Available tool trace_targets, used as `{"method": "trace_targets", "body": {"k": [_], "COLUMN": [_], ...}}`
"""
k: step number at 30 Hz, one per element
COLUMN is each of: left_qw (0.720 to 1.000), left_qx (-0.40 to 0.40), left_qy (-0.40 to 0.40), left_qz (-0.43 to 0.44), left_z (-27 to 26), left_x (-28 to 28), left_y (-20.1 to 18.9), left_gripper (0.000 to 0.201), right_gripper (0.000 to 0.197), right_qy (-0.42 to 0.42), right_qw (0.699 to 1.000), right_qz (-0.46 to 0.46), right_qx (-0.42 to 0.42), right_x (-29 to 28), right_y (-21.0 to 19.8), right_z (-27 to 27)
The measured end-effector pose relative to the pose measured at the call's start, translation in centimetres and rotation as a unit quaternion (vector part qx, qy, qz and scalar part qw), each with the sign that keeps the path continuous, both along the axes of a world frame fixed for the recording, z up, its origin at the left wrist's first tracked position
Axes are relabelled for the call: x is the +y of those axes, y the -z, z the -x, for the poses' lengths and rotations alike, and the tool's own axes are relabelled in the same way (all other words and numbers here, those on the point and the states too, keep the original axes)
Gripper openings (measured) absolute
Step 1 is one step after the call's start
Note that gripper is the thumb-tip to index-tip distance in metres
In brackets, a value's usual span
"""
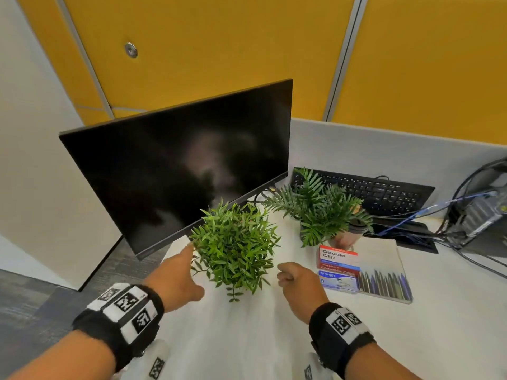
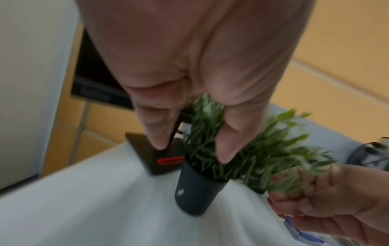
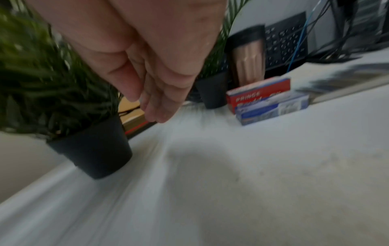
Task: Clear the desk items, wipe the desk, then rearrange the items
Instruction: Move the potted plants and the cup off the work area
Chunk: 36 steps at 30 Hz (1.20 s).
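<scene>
Potted plant [image 1: 236,248], upright near counter's [image 1: 247,338] front-left corner, is flanked: left hand [image 1: 178,272] and right hand [image 1: 299,281] both relaxed-open, empty, equally near.

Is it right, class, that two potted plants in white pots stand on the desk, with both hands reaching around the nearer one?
Not quite: the pots are black, not white. The right wrist view shows the nearer plant and the farther plant in dark pots. Both the left hand and the right hand do flank the nearer one.
</scene>
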<state>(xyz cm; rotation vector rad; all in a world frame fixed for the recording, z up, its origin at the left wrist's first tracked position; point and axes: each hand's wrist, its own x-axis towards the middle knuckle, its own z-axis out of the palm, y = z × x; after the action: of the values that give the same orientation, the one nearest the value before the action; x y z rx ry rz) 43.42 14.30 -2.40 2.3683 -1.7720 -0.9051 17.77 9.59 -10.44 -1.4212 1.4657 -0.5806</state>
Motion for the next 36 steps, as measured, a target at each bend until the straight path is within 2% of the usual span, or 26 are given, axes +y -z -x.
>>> {"method": "trace_targets", "body": {"k": [1, 3, 5, 6, 9, 11, 16, 19, 22, 24, 27, 32, 36], "left_qw": [0.999, 0.986, 0.968, 0.962, 0.950, 0.945, 0.969, 0.977, 0.983, 0.983, 0.980, 0.961, 0.950], "left_qx": [-0.050, -0.133, -0.148, -0.120, -0.003, 0.037, 0.101, 0.130, 0.141, 0.164, 0.199, 0.266, 0.295], "left_qy": [0.018, 0.064, 0.102, 0.121, 0.185, 0.217, 0.191, 0.161, 0.121, 0.074, -0.005, -0.062, -0.097], "left_qz": [0.006, 0.072, 0.178, 0.215, 0.251, 0.242, 0.123, 0.048, -0.009, -0.018, -0.005, 0.035, 0.047], "left_z": [0.1, 1.3, 3.7, 5.5, 12.8, 17.8, 27.5, 31.1, 32.4, 32.9, 33.1, 34.1, 34.2], "left_x": [0.7, 2.0, 2.9, 3.0, 2.2, 0.7, -5.3, -7.8, -9.8, -11.5, -13.8, -16.0, -16.3], "left_y": [-1.5, -5.0, -8.5, -9.9, -12.3, -11.9, -5.7, -1.9, 1.1, 2.8, 4.8, 5.7, 6.5], "left_gripper": [0.088, 0.051, 0.012, 0.002, 0.005, 0.008, 0.016, 0.024, 0.031, 0.045, 0.055, 0.039, 0.046], "right_gripper": [0.037, 0.033, 0.032, 0.030, 0.021, 0.027, 0.022, 0.027, 0.062, 0.087, 0.106, 0.082, 0.071], "right_qy": [0.008, 0.019, 0.038, 0.052, 0.083, 0.104, 0.174, 0.130, 0.043, -0.010, -0.044, -0.069, -0.028], "right_qw": [1.000, 0.999, 0.998, 0.997, 0.987, 0.984, 0.977, 0.983, 0.991, 0.988, 0.989, 0.992, 0.996], "right_qz": [0.006, 0.021, 0.044, 0.065, 0.122, 0.128, 0.098, 0.060, 0.003, -0.008, 0.009, 0.061, 0.065], "right_qx": [-0.010, -0.015, -0.008, 0.005, 0.067, 0.068, 0.074, 0.117, 0.129, 0.153, 0.142, 0.081, 0.056], "right_x": [0.3, 0.7, 0.7, 0.6, -0.4, -1.6, -6.9, -10.2, -12.6, -14.3, -16.2, -17.9, -17.9], "right_y": [-0.8, -2.9, -4.6, -5.4, -7.6, -8.7, -8.2, -6.7, -5.3, -4.0, -2.6, -1.2, -0.3], "right_z": [1.3, 3.9, 6.5, 7.8, 11.7, 13.8, 19.7, 22.3, 23.0, 23.0, 22.2, 21.2, 20.9]}}
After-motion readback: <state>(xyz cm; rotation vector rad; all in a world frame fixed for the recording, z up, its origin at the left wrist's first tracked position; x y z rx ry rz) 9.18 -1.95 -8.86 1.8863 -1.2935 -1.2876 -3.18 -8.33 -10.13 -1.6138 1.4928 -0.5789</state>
